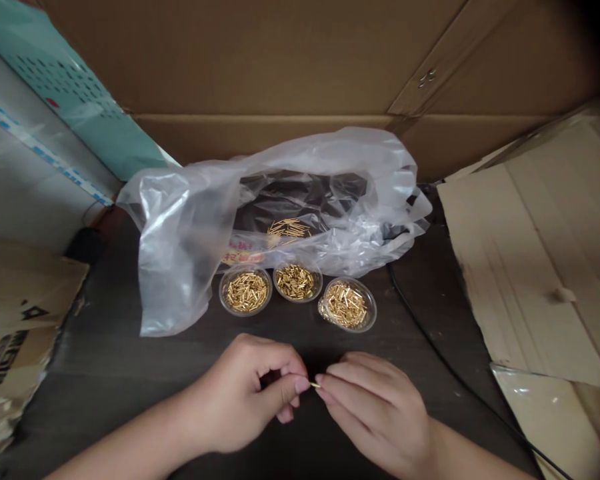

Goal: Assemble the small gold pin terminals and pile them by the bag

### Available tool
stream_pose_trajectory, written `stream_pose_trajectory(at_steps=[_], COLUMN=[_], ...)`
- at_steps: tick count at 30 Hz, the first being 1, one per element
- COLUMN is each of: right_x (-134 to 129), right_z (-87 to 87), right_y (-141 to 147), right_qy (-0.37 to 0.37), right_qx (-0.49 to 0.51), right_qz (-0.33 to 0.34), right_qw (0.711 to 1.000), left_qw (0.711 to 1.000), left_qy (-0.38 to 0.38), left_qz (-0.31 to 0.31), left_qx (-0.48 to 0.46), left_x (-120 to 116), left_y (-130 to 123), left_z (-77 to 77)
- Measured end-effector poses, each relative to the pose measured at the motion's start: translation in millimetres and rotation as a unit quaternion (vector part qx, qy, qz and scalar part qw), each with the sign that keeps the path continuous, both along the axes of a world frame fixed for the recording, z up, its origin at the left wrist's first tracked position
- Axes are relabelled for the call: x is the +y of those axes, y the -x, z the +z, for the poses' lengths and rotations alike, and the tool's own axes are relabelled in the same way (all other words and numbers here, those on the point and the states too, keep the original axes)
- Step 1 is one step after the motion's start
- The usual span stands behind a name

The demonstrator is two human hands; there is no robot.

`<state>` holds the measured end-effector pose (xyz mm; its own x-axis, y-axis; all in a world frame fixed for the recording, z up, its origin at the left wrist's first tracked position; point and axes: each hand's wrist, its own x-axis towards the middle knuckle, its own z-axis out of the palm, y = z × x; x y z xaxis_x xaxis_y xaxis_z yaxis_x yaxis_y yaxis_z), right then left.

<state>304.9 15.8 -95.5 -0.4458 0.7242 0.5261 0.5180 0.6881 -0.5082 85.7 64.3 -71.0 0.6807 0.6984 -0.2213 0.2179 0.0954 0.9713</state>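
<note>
Between the fingertips of both hands sits a small gold-coloured metal pin (315, 385), only a short length of it showing. My left hand (260, 390) pinches its left end with thumb and forefinger. From the other side, my right hand (380, 407) has its fingers closed on the right end. Just beyond the hands are three round clear tubs, a left tub (223, 303), a middle tub (320, 287) and a right tub (373, 320), each holding many short gold metal pieces. Longer thin gold pins (290, 230) lie in a pile on the plastic bag behind.
A crumpled clear plastic bag (175, 233) spreads across the back of the dark table (105, 373). A black cable (445, 360) runs down the right side. Cardboard stands behind (260, 60), with more cardboard at right (530, 247) and left (25, 333).
</note>
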Motion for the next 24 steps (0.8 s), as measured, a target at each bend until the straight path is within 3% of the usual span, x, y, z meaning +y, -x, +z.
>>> stream_pose_trajectory(at_steps=[6, 18, 24], right_x=[2.4, 1.8, 4.9], right_z=[-0.3, -1.4, -1.9], right_y=[3.0, 3.1, 5.1], right_qy=[0.040, 0.016, 0.017], right_qx=[0.028, 0.062, 0.071], right_qz=[-0.011, -0.014, -0.017], right_qw=[0.999, 0.998, 0.997], left_qw=[1.000, 0.996, 0.998], left_qy=[0.024, 0.073, 0.047], left_qz=[0.004, 0.021, 0.017], left_qx=[-0.005, -0.041, -0.029], left_x=[-1.6, -0.7, -1.3], left_y=[-0.8, 1.5, 2.3], left_z=[-1.1, -7.2, -4.6])
